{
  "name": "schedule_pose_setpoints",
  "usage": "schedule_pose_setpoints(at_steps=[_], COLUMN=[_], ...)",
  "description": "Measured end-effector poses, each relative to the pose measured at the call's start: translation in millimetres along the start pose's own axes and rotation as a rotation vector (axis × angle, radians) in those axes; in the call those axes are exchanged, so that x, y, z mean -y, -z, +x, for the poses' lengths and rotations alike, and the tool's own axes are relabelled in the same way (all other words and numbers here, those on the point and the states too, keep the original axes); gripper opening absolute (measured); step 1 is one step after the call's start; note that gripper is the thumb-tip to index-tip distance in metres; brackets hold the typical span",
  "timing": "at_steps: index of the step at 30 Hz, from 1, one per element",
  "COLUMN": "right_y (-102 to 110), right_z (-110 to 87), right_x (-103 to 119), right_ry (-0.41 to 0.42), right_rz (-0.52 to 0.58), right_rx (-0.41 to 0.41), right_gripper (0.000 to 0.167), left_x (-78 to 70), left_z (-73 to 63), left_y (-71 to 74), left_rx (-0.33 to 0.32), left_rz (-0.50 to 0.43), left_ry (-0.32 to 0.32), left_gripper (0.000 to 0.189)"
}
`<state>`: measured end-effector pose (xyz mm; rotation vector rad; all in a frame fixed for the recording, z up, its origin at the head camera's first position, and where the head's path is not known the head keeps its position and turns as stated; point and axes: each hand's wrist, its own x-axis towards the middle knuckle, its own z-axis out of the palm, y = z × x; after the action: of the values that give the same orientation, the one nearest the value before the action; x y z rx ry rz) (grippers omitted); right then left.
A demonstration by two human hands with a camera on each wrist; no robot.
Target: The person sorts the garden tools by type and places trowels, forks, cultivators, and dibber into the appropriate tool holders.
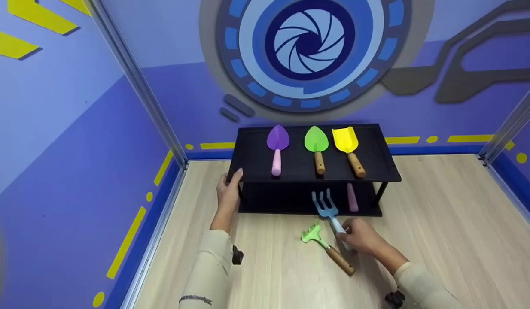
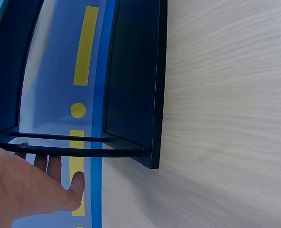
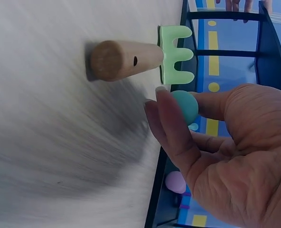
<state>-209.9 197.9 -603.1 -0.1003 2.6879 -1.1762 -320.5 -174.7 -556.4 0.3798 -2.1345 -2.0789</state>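
Note:
A two-tier black rack [image 1: 252,150] stands against the back wall. My left hand [image 1: 227,192] grips the left end of its upper tier, thumb at the rim, other fingers past the side bars [image 2: 93,153]. With my right hand [image 1: 363,236] I pinch the light-blue handle of a hand fork [image 1: 327,211]. Its tines point at the rack, by the front edge of the lower tier [image 1: 273,201]. In the right wrist view, the round handle end [image 3: 186,107] shows between thumb and fingers. A green hand rake [image 1: 339,260] with a wooden handle lies on the table just left of the fork.
On the upper tier lie a purple trowel [image 1: 276,162], a green trowel [image 1: 316,139] and a yellow scoop [image 1: 345,139]. A pink handle [image 1: 352,198] sticks out from the lower tier at right; its head is hidden. Blue printed walls [image 1: 119,150] enclose the wooden table [image 1: 454,223].

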Motion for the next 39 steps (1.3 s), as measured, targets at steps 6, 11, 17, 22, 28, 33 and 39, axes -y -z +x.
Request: schedule_pose_setpoints(at_steps=[6,11,17,22,28,33,39], right_y=[4,9,7,2,-2,-1,-1], right_z=[-2.6,-5.8,-4.8,-1.4,0.5,-1.6,-2.3], right_x=[-3,-3,1,4,3,2,-2], right_ry=[0.044,0.040,0.031,0.011,0.004,-0.007,-0.046], right_rz=[0.035,0.151,0.147,0.116,0.112,0.148,0.241], right_rx=[0.070,0.129,0.102,0.083,0.094,0.116,0.177], right_gripper=[0.022,0.023,0.025,0.026,0.026,0.031,0.046], left_x=[0.4,0.6,1.4,3.4,4.2,2.6,1.2], left_z=[-0.8,1.2,1.6,1.0,-0.2,-0.4,1.5], left_y=[-0.1,-0.9,-1.4,-1.6,-0.8,-0.5,2.1], left_rx=[0.000,0.001,0.004,0.001,0.004,0.022,0.067], left_rz=[-0.002,-0.031,-0.070,-0.093,-0.086,-0.078,-0.058], left_ry=[0.003,-0.004,-0.002,-0.005,-0.006,-0.013,0.002], left_gripper=[0.045,0.044,0.044,0.042,0.041,0.043,0.054])
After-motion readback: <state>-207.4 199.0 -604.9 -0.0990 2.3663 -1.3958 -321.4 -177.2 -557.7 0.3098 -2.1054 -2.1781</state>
